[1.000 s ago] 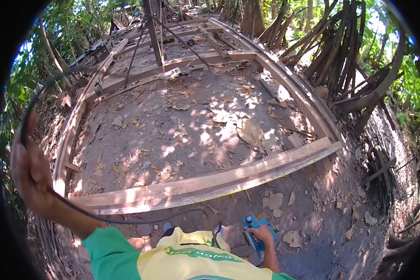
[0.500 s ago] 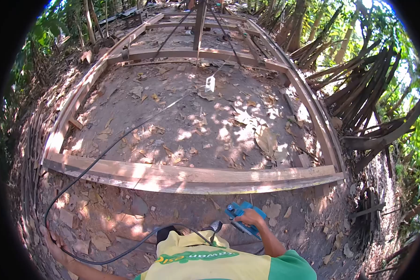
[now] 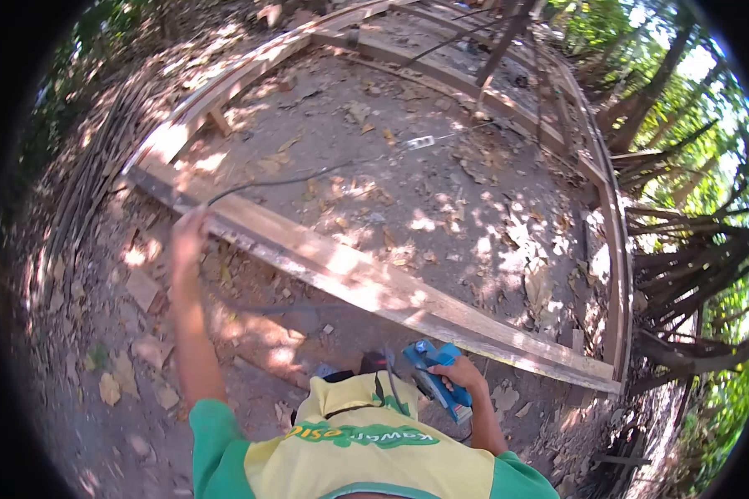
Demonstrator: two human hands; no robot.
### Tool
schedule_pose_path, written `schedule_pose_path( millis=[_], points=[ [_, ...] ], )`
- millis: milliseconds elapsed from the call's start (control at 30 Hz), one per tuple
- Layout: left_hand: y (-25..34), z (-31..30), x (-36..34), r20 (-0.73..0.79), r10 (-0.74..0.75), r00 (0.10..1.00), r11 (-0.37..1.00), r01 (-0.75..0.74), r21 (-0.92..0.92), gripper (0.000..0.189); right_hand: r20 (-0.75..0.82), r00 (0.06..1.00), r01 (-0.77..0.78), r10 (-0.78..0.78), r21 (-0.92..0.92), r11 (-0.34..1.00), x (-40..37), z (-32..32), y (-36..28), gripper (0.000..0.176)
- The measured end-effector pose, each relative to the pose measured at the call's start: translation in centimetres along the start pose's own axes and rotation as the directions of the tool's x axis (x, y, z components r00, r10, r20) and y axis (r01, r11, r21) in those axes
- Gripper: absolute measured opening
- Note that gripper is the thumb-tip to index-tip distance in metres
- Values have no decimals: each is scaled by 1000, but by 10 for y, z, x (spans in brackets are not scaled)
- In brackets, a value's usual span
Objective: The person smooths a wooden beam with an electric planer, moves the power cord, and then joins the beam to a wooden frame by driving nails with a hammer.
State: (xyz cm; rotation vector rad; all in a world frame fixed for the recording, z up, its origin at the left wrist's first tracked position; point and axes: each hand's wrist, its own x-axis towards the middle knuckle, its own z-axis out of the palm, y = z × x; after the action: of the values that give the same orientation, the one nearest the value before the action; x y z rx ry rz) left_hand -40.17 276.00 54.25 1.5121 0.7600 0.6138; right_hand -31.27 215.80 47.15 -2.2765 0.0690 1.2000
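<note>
We grip a blue power tool in our right hand, our blurred left hand at a dark cable, its grip we cannot tell, near a timber beam.

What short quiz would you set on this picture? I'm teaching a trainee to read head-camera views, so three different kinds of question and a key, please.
1. What does the right hand hold?
A. A hammer
B. A blue power tool
C. A wooden mallet

2. True or false: the left hand is resting on the power tool.

3. Fill in the missing word: the shirt is yellow at the front, with ____ sleeves.

Key:
1. B
2. False; it is at the dark cable, away from the tool.
3. green
</note>
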Motion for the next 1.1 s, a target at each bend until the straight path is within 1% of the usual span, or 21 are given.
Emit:
schedule_pose_path(
  millis=[33,67,100,133,167,200,233,333,367,467,500,533,600,667,733,767,833,900,967,1067,1100],
  points=[
    [-15,7,31,43,-24,999,1000,25,-13,33,-27,998,59,-57,73,996,5,9,-13,40],
    [-33,14,55,61,66,996,995,-61,-83,34,-31,998,52,-49,82,995,9,15,-27,37],
    [-33,23,75,7,-59,998,997,59,-42,33,-34,998,50,-47,85,995,11,22,-46,33],
    [-38,27,94,-44,-71,997,997,70,-21,29,-62,996,71,-61,172,983,4,29,-75,27],
    [-43,27,108,11,-178,984,977,178,-117,27,-108,990,105,-86,178,978,7,36,-97,24],
    [-70,24,134,31,-254,967,959,256,-122,25,-112,991,97,-78,172,980,8,42,-119,24],
    [-86,22,150,31,-293,956,954,294,-55,24,-128,989,93,-71,174,980,13,47,-143,23],
    [-151,13,204,9,-335,942,941,334,-60,22,-167,981,128,-97,188,974,51,59,-208,21],
    [-170,3,222,-1,-362,932,930,362,-61,23,-169,980,135,-103,193,972,62,64,-236,21],
    [-211,-26,274,40,-517,855,803,500,-324,22,-185,966,220,-181,220,950,105,81,-331,19],
    [-218,-35,284,27,-516,856,807,496,-321,20,-165,970,216,-181,226,950,136,82,-350,18],
    [-218,-56,304,6,-497,867,827,476,-300,20,-165,963,243,-213,194,950,157,89,-392,18],
    [-231,-92,340,3,-641,768,739,618,-269,20,-171,955,264,-241,125,956,174,101,-466,19],
    [-229,-126,360,-27,-665,746,724,636,-265,16,-146,935,346,-323,171,923,194,114,-544,19],
    [-231,-155,369,-39,-699,714,682,650,-335,12,-98,917,399,-387,182,899,212,116,-612,16],
    [-230,-172,382,-48,-706,707,669,644,-371,11,-98,919,391,-383,95,915,212,120,-654,17],
    [-224,-198,396,-55,-717,695,629,610,-482,6,-56,873,487,-485,23,873,217,133,-733,20],
    [-224,-226,417,-43,-720,692,591,580,-560,15,-17,811,584,-585,-27,811,221,152,-806,24],
    [-234,-252,440,-15,-718,696,556,560,-614,29,21,732,680,-681,-61,730,223,172,-877,28],
    [-251,-282,487,112,-691,714,525,602,-601,28,68,638,768,-767,-114,630,224,210,-976,35],
    [-247,-289,504,151,-696,702,493,620,-611,24,123,617,786,-777,-121,606,226,225,-1009,35]
  ],
)
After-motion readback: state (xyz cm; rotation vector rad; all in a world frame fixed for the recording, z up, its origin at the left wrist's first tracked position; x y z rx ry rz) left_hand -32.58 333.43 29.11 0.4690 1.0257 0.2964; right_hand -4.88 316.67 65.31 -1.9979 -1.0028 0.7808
